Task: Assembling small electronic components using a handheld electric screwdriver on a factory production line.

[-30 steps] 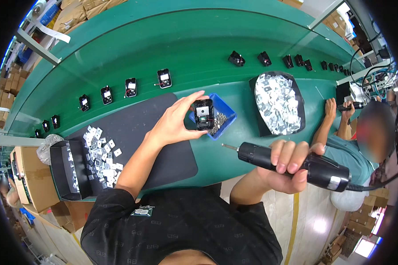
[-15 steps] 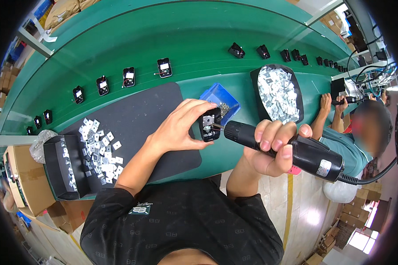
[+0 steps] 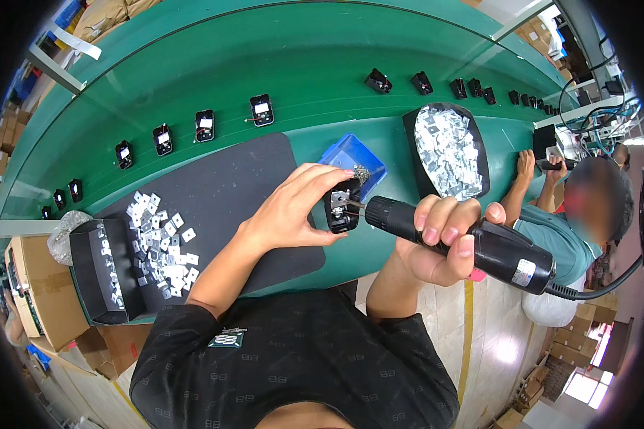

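Observation:
Between thumb and fingers, my left hand (image 3: 291, 209) holds a small black plastic housing (image 3: 343, 220) with its inside facing right and a metal plate in it. My right hand (image 3: 447, 236) is wrapped round a black corded electric screwdriver (image 3: 515, 259), held almost level. The tip of its bit reaches into the housing at the metal plate; whether a screw sits under it is too small to tell. Just behind the housing stands a blue bin (image 3: 361, 157) with small screws (image 3: 362, 174) in it.
Metal plates lie on the dark mat (image 3: 254, 171), beside a black box (image 3: 96, 286). A black tray (image 3: 411, 132) holds more plates (image 3: 447, 154). Black housings (image 3: 262, 110) line the green conveyor belt (image 3: 322, 79). At the right, another person (image 3: 562, 236) works.
The housings on the belt have shifted slightly left. Both my hands keep their grip, and the screwdriver stays at the housing with hardly any movement.

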Motion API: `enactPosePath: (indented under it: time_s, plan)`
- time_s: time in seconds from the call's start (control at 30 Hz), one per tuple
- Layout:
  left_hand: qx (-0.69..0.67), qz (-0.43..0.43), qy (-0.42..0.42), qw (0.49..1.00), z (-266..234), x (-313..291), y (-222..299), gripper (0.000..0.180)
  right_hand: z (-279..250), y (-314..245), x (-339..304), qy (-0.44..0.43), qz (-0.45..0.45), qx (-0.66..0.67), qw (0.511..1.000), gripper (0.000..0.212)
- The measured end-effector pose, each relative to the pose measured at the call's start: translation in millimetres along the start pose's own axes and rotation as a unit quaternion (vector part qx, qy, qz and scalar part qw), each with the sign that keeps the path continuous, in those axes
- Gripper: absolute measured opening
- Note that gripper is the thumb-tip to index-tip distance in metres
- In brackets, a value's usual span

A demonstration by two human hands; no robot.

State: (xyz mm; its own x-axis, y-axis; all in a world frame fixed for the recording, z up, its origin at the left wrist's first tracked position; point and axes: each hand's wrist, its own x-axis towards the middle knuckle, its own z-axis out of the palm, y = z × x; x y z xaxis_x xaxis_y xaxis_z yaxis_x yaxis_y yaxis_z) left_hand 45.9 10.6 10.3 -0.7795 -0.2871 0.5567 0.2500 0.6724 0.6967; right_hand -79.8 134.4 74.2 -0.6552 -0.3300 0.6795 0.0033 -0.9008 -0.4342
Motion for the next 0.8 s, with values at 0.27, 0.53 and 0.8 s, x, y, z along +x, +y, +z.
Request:
enactPosePath:
  time_s: [0.27, 0.53, 0.8]
  plan:
    - [0.002, 0.01, 0.0, 1.0, 1.2, -1.0, 0.1, 0.073, -1.1, -0.2, -1.9, 0.006, 0.027, -0.007, 1.0, 0.03]
    - [-0.013, -0.018, -0.04, 0.999, -5.0, 1.4, 3.6, 0.069, -11.7, 7.4, 3.4, -0.138, 0.051, 0.023, 0.989, 0.026]
    - [0.061, -0.067, -0.094, 0.991, 0.9, 13.1, -13.5, 0.07, -24.6, -1.3, 7.8, -0.138, -0.003, 0.048, 0.989, 0.037]
